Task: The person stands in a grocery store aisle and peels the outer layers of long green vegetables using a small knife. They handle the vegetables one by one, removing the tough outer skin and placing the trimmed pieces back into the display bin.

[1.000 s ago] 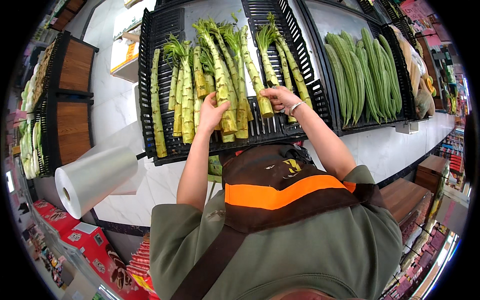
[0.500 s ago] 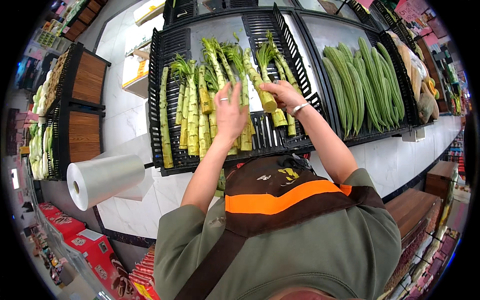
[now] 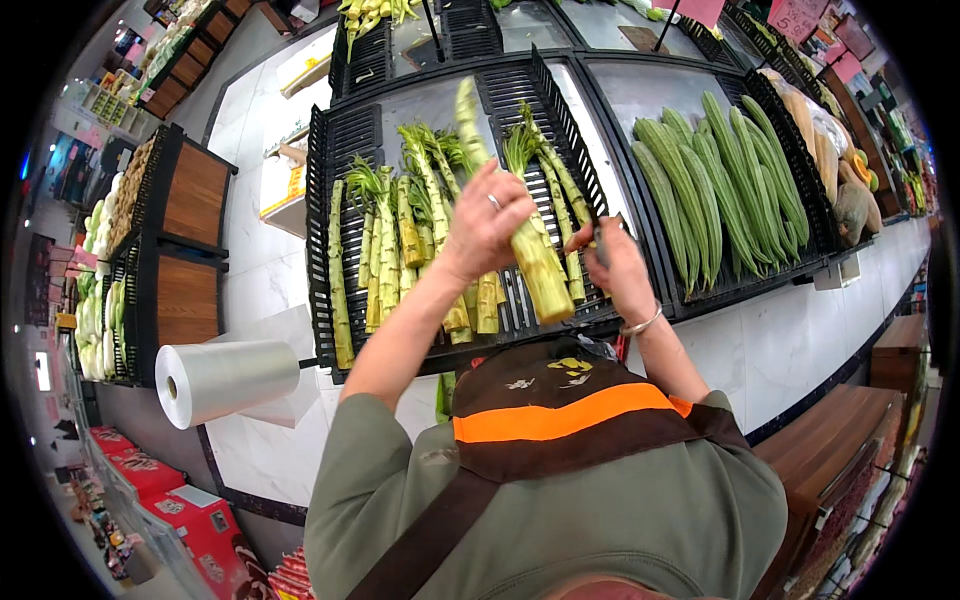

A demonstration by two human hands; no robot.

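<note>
My left hand [image 3: 487, 222] is wrapped round a thick celtuce stalk [image 3: 542, 275], its pale cut end tilted toward me and its upper part pointing away. Just right of that end, my right hand [image 3: 622, 268] is closed round a small dark tool [image 3: 601, 243], which I cannot make out well; a knife or peeler is possible. Beneath both hands, several more celtuce stalks [image 3: 388, 250] with leafy tops lie side by side in a black slatted crate [image 3: 322, 215]. A few others [image 3: 556, 180] rest along the crate's right side.
Long ridged green gourds [image 3: 715, 190] fill the bay to the right. A plastic bag roll [image 3: 235, 382] sticks out at the crate's near left corner. Farther left stand wooden vegetable stands [image 3: 190, 240], with red boxes [image 3: 200, 525] below. A brown wooden cabinet [image 3: 830, 440] is at the right.
My left hand has gone from open to gripping the celtuce stalk, which is lifted and nearer me. My right hand has let go of the stalk, moved right and now holds the dark tool.
</note>
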